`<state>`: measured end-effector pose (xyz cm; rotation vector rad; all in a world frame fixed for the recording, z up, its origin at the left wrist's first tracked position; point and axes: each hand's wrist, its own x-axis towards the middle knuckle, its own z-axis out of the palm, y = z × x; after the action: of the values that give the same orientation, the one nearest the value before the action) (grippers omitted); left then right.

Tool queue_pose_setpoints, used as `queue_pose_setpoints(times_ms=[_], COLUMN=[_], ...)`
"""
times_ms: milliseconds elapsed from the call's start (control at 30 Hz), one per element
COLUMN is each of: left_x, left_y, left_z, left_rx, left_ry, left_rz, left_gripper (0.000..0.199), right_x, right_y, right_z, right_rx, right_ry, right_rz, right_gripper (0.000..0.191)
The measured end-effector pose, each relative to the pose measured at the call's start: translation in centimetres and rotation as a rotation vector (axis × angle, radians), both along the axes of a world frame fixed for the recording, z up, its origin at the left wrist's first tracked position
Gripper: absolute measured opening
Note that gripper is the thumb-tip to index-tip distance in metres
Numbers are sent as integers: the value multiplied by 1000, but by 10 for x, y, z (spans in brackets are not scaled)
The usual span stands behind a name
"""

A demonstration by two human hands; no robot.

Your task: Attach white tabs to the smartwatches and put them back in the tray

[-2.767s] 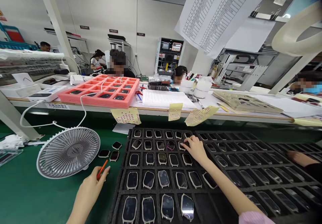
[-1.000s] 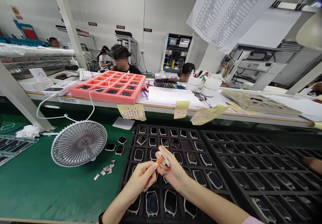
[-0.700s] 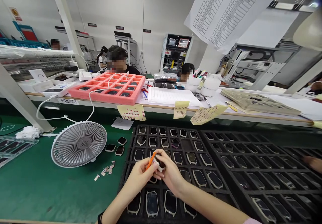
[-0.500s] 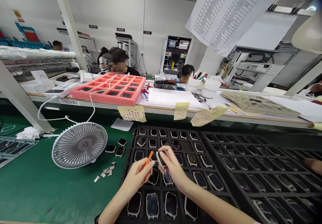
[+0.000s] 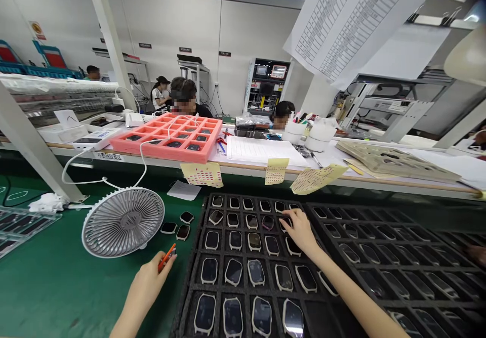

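Observation:
My left hand (image 5: 150,280) is closed around a slim orange stick-like tool (image 5: 167,258) over the green mat, left of the black foam tray (image 5: 189,277). A small dark or silvery bit shows at its fingertips, too small to name. My right hand (image 5: 299,229) reaches over the tray, fingers pinched on a smartwatch (image 5: 285,222) in a second-row compartment, partly covered by the fingers. Smartwatches with dark screens, such as this one (image 5: 261,318), fill many of the compartments. Several loose watches (image 5: 183,233) lie between the fan and the tray.
A grey fan (image 5: 129,219) stands on the green mat (image 5: 76,297) at left. Another black watch tray (image 5: 357,267) adjoins on the right, where part of another person's hand (image 5: 476,254) shows. A shelf behind carries a pink foam tray (image 5: 159,151) and papers (image 5: 261,151).
My right hand has carried a watch away from my left hand to a formerly bare compartment. My left hand has moved left off the tray with the orange tool, covering the small pieces on the mat.

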<state>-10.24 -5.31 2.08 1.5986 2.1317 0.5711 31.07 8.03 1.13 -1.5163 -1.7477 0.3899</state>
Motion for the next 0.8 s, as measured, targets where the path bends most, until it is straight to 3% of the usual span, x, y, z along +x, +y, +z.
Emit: queue_pose_setpoints(times_ms=[200,433,533,667,733,800], left_x=[10,40,63,99,113,122], left_y=[-2,-4,-1,5,8,11], left_z=[16,34,41,46,47,48], left_rx=[84,125,128,38,-7,-32], left_ry=[-111,-361,-556,-810,-885,-939], left_rz=[-37,-132,-259,-441,-487,-505], left_gripper=[32,38,40,45,46,46], right_x=[-26,-36,-51,-91,-113,-132], right_y=[10,2,-11,-40,-56,-70], right_z=[-2,14,25,44,55,66], right_rx=[0,-86,-141,-247,-488,-616], right_ry=[-32,224,401,680,1082,1257], right_rz=[97,224,284,365,491,568], right_gripper=[36,29,28,30,24,21])
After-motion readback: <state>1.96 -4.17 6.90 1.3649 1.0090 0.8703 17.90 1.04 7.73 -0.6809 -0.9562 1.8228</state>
